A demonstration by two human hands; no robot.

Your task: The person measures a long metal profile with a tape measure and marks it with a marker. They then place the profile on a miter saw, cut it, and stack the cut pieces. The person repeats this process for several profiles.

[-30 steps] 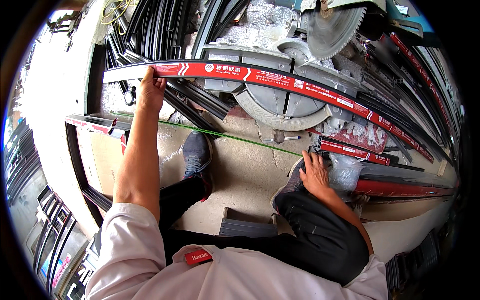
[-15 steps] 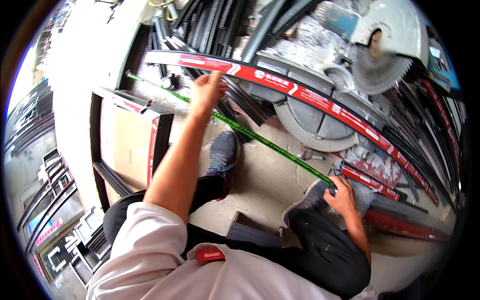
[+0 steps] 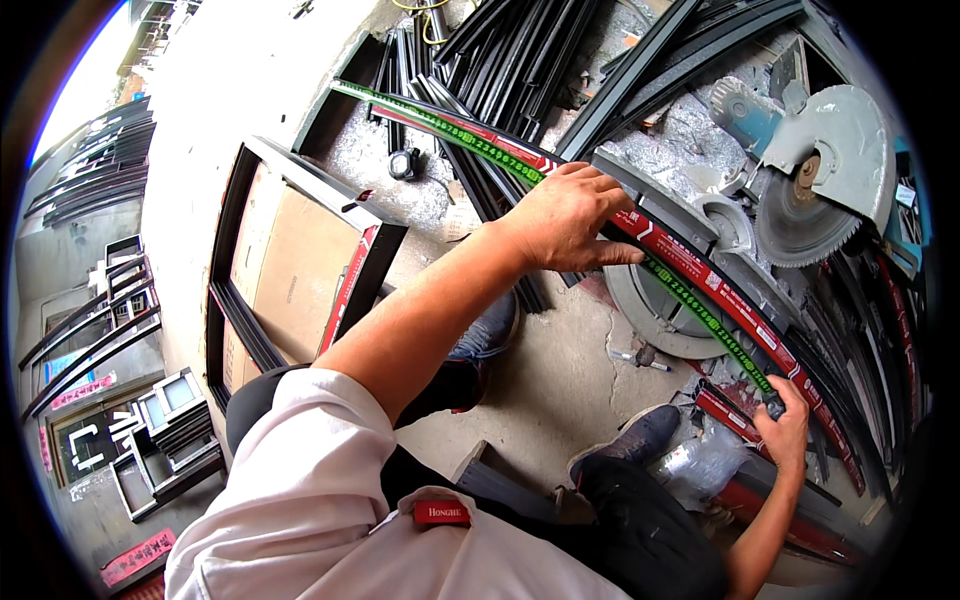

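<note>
Dusty concrete floor, black profiles piled everywhere. A green tape (image 3: 600, 215) is stretched along the red-wrapped bar (image 3: 700, 270), pinned by left hand (image 3: 565, 215) fingers, pinched at right hand (image 3: 785, 430). Thin, springy, probably slippery; best held at the ends.

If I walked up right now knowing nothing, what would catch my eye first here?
Probably the big toothed saw blade at the upper right, under its grey guard. Next, the green tape measure stretched along a long red-wrapped bar across the saw's table: the left hand presses on it mid-picture, the right hand holds its lower end.
</note>
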